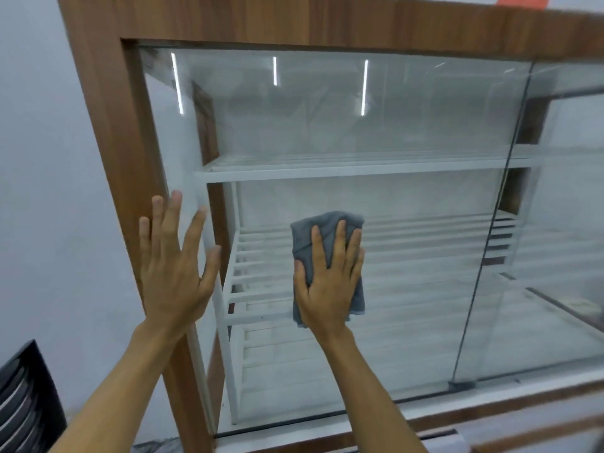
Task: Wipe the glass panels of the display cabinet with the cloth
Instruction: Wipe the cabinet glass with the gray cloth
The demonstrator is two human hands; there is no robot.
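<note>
A display cabinet with a brown wooden frame (108, 132) fills the view. Its large left glass panel (376, 125) meets a second panel (562, 256) at a vertical edge on the right. My right hand (330, 286) lies flat on a grey cloth (323, 230), pressing it against the lower middle of the left panel. My left hand (176, 266) rests with fingers spread on the wooden frame and the panel's left edge, holding nothing. White slatted shelves (425, 243) show behind the glass.
A pale wall (42, 191) lies left of the cabinet. A black slatted object (23, 403) sits at the lower left corner. The cabinet's wooden bottom rail (490, 410) runs below the glass. Something orange (523, 0) shows at the top right.
</note>
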